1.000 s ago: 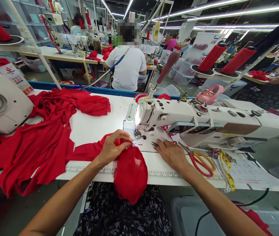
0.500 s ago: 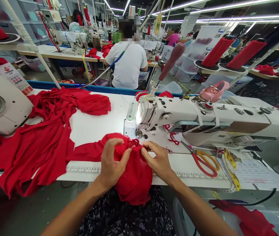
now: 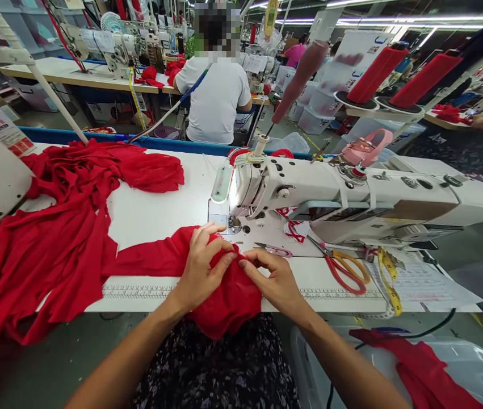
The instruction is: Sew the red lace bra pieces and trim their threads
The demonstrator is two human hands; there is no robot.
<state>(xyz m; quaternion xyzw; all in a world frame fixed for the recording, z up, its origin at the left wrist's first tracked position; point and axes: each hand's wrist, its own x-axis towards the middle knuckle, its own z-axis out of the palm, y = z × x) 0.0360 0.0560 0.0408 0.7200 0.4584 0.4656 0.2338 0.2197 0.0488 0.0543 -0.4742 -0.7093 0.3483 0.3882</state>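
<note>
A piece of red fabric (image 3: pixel 228 307) lies over the table's front edge and hangs onto my lap. My left hand (image 3: pixel 207 261) pinches its gathered upper edge between thumb and fingers. Close beside it, my right hand (image 3: pixel 271 278) pinches the same edge, the thumb and forefinger pressed together. Just beyond my hands stands the white sewing machine (image 3: pixel 292 187), its presser foot (image 3: pixel 234 225) a short way from the fabric. From the held piece a red strip runs left toward a large heap of red fabric (image 3: pixel 75 216).
Right of my hands lie scissors (image 3: pixel 345 270) with red and orange handles, small pink-handled snips (image 3: pixel 277 250), a yellow tape measure (image 3: pixel 390 284) and a paper sheet (image 3: pixel 432 284). Red thread cones (image 3: pixel 377 74) stand behind. A person in white (image 3: pixel 218 102) sits ahead.
My left hand has closed in on the fabric edge, its fingers now nearer the right hand. The lacy part of the edge is now mostly covered. The view has shifted slightly.
</note>
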